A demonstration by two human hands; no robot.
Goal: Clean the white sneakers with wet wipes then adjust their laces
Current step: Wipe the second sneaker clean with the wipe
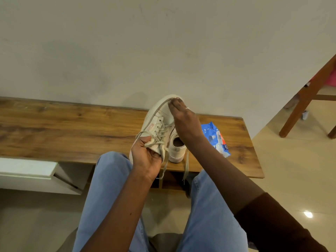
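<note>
Sneaker (160,120) raised toe-up over bench edge, gripped at heel end by left hand (147,157), thumb over laces (161,130).
Right hand (183,122) at toe cap, fingertips bunched against it; gripping a wipe or not: cannot tell. Second sneaker (177,149) upright on wooden bench (72,128) just behind, lace ends hanging over front edge. Blue wipes pack (216,139) flat beside it; red strip on pack, print too small to read. Pale scuffed wall (163,42) behind bench; glossy tiled floor (291,179); wooden chair leg (307,95) far right.
</note>
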